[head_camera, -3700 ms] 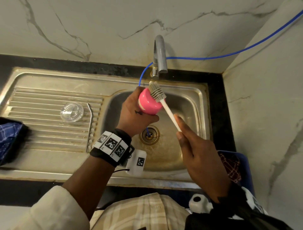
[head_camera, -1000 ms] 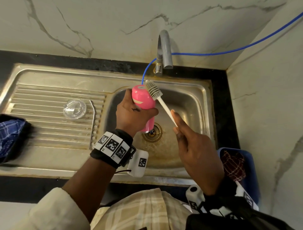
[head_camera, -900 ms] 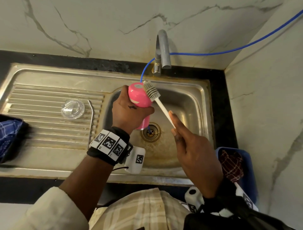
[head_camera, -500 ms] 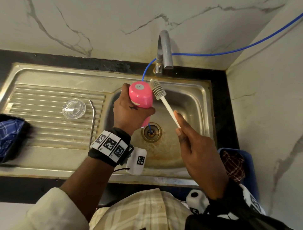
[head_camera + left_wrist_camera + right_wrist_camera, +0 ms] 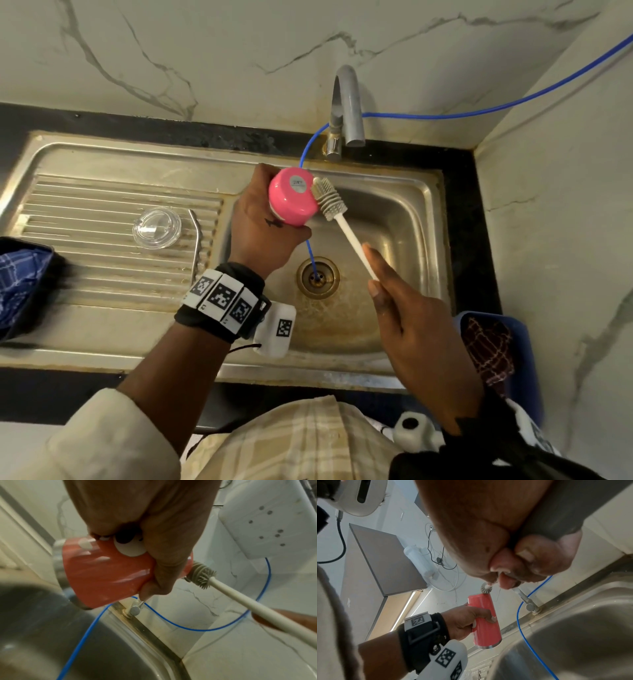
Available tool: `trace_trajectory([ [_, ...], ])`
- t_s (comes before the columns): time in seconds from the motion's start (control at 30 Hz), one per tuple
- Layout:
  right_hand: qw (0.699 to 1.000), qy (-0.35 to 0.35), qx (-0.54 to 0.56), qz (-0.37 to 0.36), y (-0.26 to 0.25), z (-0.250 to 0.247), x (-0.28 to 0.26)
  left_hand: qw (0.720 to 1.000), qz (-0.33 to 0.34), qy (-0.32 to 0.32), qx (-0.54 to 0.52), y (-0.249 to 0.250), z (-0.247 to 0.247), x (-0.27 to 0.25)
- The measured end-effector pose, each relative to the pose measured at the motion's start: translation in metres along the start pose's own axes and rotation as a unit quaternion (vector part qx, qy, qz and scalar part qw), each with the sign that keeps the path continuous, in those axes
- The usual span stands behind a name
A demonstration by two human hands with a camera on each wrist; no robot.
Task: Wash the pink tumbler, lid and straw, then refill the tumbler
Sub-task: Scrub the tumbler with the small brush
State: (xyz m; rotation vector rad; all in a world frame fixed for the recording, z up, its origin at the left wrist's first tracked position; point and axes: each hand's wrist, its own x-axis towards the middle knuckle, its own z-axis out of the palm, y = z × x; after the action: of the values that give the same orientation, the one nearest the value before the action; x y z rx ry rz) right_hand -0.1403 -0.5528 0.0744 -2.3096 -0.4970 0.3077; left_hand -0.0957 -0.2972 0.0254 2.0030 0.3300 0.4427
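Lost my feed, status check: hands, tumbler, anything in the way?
Left hand grips tumbler, upside down over sink. Right hand holds brush, bristles on tumbler's base. Lid, straw on drainboard. Nothing blocking.

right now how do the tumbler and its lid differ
The pink tumbler is opaque; the lid is clear. The tumbler is gripped in the left hand above the basin, upside down; the lid lies loose on the drainboard. The brush touches the tumbler, not the lid. Both are round.
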Motion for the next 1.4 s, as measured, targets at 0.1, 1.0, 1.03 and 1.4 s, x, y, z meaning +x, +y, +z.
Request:
trace_trajectory([
  [0.1,1.0,0.018,-0.009,0.001,0.002,0.0,0.012,0.998,0.025,-0.044,0.037,0.005,0.003,-0.003],
  [1.0,0.997,0.011,-0.072,-0.004,0.004,-0.015,0.014,0.934,0.097,-0.05,0.34,0.024,0.012,0.002],
  [1.03,0.998,0.003,-0.069,-0.004,0.004,-0.014,0.011,0.934,0.093,-0.044,0.342,0.023,0.011,0.004],
  [1.4,0.997,-0.01,-0.08,-0.019,0.002,-0.016,0.011,0.94,0.027,-0.041,0.337,0.025,0.007,0.006],
])
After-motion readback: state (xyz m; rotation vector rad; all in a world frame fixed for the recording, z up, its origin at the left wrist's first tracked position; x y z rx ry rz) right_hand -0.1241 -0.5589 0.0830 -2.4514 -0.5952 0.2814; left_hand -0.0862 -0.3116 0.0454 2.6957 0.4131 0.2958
